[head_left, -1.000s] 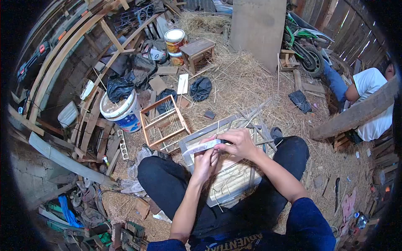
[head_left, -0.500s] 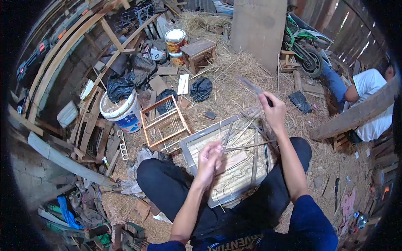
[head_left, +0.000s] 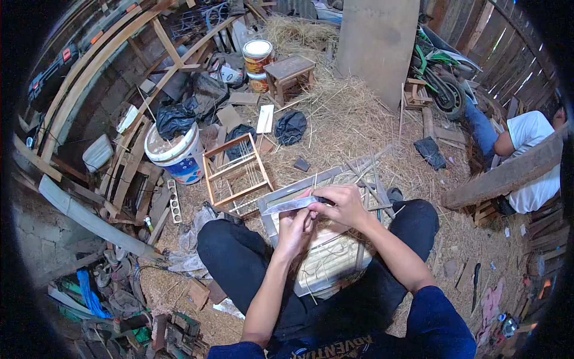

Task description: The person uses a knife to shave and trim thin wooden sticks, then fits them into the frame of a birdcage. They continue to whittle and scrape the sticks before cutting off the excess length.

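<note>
My right hand (head_left: 344,203) is closed round the dark handle of a knife (head_left: 287,206). Its blade points left and lies across the top of my left hand (head_left: 293,230). The left fingers are closed on a thin strip, whose end (head_left: 378,207) seems to show right of my right hand; the rest is hidden by the fingers. Both hands meet above a grey-framed slatted panel (head_left: 272,224) resting across my lap. Several loose thin strips (head_left: 363,173) lie over the panel's far right part.
An orange-brown wooden frame (head_left: 230,148) stands beyond my left knee, near a white bucket (head_left: 179,157). Straw (head_left: 353,107) covers the floor ahead. A small stool (head_left: 290,70) stands farther back. At right, a person in a white shirt (head_left: 526,140) sits behind a slanted beam (head_left: 502,170).
My right hand has brought the knife down and left, from raised above the panel to against my left hand. The left hand stays in nearly the same place.
</note>
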`<state>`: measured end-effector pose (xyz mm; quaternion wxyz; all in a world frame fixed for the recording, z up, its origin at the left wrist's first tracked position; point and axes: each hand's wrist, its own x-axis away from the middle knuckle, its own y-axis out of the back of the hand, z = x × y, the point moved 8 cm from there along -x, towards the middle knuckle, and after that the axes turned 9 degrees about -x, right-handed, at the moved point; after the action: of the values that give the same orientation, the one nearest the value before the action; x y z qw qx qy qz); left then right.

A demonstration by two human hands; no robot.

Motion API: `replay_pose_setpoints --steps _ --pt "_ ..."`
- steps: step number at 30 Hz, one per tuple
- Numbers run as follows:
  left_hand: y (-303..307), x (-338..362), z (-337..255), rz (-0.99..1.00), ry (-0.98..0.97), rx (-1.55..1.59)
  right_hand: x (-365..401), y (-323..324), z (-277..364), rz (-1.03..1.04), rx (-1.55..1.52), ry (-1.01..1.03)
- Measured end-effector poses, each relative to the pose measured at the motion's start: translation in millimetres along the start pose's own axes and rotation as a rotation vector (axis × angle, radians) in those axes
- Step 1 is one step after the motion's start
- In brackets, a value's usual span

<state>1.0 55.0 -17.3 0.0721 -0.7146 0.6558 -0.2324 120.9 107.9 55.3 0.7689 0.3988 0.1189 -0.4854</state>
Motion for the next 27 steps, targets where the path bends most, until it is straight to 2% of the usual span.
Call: replay_pose_setpoints --steps 9,13,15,18,21,24,27 --pt "3 7 -1 -0.049 -0.045 -0.068 -1 6 7 0.072 -0.017 -0.012" --pt "12 4 10 -0.047 -0.028 -0.168 2 14 6 -0.022 -0.04 0.043" --pt "12 0 9 -0.007 -0.048 -0.248 3 15 3 -0.017 -0.025 0.022" --pt "-6 3 -2 -0.044 -0.157 -0.171 7 12 -2 -0.005 -0.014 0.004" --pt "2 8 4 -0.077 -0.036 -0.196 9 12 -6 0.044 -0.035 -0.077" --pt "5 10 10 -0.068 0.025 -0.181 6 17 1 0.025 -0.018 -0.003" --pt "0 7 1 0.047 0.002 -0.147 8 33 -17 -0.135 0.004 -0.022"
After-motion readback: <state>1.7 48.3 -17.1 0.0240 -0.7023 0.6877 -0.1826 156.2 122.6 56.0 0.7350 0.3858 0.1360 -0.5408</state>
